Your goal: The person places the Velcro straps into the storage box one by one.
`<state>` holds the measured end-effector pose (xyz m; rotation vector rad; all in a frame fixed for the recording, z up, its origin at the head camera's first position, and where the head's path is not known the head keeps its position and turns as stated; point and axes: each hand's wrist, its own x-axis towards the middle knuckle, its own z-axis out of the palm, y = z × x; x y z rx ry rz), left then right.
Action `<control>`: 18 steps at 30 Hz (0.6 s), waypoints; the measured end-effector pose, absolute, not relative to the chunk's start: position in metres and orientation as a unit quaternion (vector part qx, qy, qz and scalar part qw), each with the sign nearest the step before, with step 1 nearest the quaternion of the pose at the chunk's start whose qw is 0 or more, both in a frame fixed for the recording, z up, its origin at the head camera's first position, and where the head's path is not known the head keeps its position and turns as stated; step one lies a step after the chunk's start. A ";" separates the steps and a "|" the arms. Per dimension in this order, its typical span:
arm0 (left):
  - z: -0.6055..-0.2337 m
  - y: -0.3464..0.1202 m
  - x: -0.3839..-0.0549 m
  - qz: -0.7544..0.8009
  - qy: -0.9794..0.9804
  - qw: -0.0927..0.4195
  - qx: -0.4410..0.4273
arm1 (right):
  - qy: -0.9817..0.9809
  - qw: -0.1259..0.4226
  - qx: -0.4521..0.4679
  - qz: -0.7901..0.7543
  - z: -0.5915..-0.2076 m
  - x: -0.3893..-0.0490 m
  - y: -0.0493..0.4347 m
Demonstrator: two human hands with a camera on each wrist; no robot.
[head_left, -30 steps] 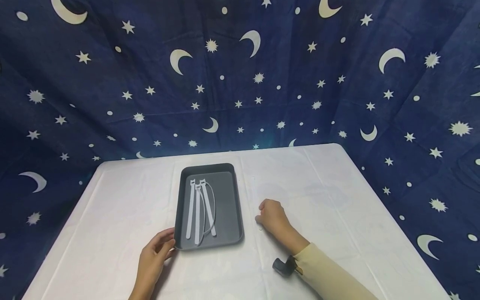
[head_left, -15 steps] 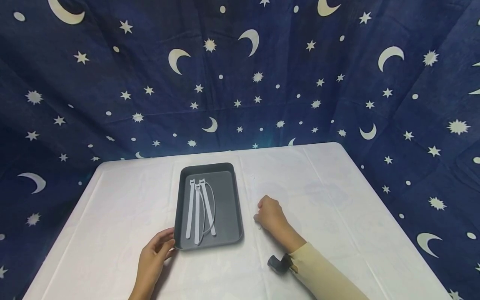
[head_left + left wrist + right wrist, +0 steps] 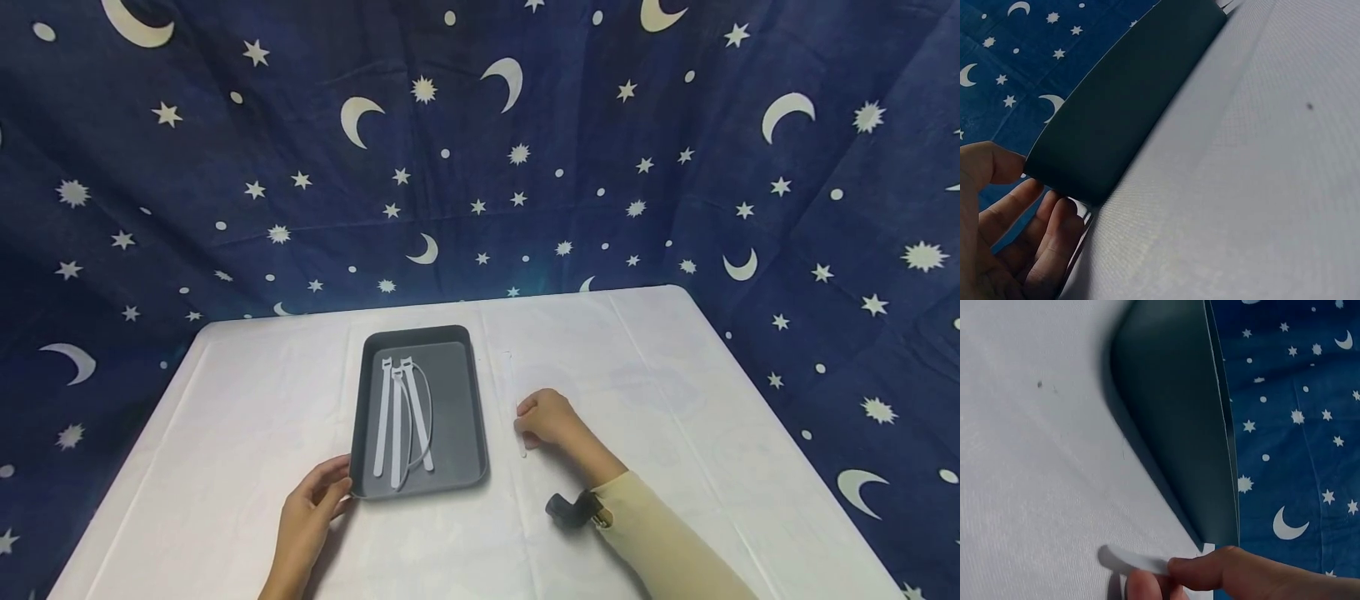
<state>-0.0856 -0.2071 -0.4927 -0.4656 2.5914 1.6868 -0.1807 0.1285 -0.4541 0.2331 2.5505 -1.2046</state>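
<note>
A dark grey tray (image 3: 456,477) holds several white cable ties (image 3: 396,433), laid lengthwise towards its left side; one has a thin loop curving to the right. At the tray's near left corner, my left hand (image 3: 303,508) grips the edge, thumb against the rim in the left wrist view and fingers curled by the outer wall. To the right of the tray, my right hand (image 3: 551,421) pinches another white cable tie (image 3: 1132,559) between thumb and finger. Its rounded end sticks out from the fingertips, close over the cloth, and its far end reaches beyond the hand.
A white cloth (image 3: 615,350) covers the table. Behind and to the right hangs a dark blue curtain (image 3: 465,125) with moons and stars. A black wrist device (image 3: 572,510) sits under the right sleeve (image 3: 660,533), near the cloth.
My right hand has turned and its fingertips have closed on the cable tie, whose near end now shows below them. The left hand and the tray stay in place.
</note>
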 end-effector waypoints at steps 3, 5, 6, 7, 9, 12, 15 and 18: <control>-0.493 -0.207 -0.085 0.539 0.829 0.006 -0.149 | 0.873 0.171 0.087 -0.449 -0.454 -0.182 0.131; -0.493 -0.206 -0.086 0.535 0.831 0.006 -0.151 | 0.861 0.177 0.089 -0.468 -0.455 -0.182 0.131; -0.493 -0.206 -0.086 0.534 0.831 0.007 -0.152 | 0.855 0.179 0.091 -0.477 -0.455 -0.182 0.132; -0.493 -0.206 -0.086 0.534 0.831 0.007 -0.154 | 0.851 0.182 0.092 -0.484 -0.455 -0.183 0.132; -0.492 -0.206 -0.086 0.534 0.831 0.007 -0.153 | 0.843 0.187 0.095 -0.496 -0.454 -0.183 0.133; -0.492 -0.206 -0.085 0.536 0.830 0.009 -0.155 | 0.834 0.194 0.096 -0.508 -0.453 -0.183 0.134; -0.492 -0.206 -0.085 0.538 0.829 0.010 -0.153 | 0.826 0.200 0.094 -0.518 -0.450 -0.186 0.135; -0.492 -0.206 -0.086 0.537 0.830 0.011 -0.154 | 0.820 0.206 0.086 -0.527 -0.446 -0.189 0.136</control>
